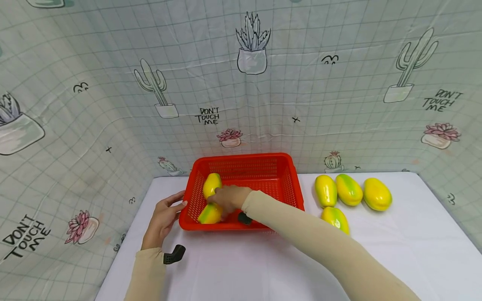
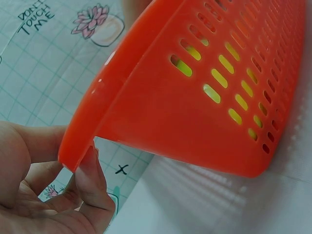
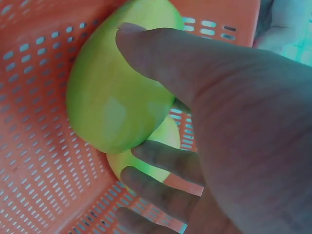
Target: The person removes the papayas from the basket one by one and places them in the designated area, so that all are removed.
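Observation:
A red plastic basket [image 1: 241, 226] with slotted walls stands on the white-covered table. My left hand [image 1: 165, 215] pinches its left rim between thumb and fingers, also plain in the left wrist view. Inside the basket, my right hand [image 1: 230, 198] holds a yellow-green mango [image 3: 114, 92] near the front left corner. The thumb lies across this fruit, while the other fingers reach along its far side. Behind it is a second mango [image 1: 212, 185], close to the fingers and partly covered by the first in the right wrist view.
To the right of the basket several mangoes lie on the table, one of them [image 1: 378, 194] farthest right. The right forearm [image 1: 301, 234] partly covers the nearest mango [image 1: 336, 219]. A patterned cloth [image 1: 278, 96] hangs behind and at the sides.

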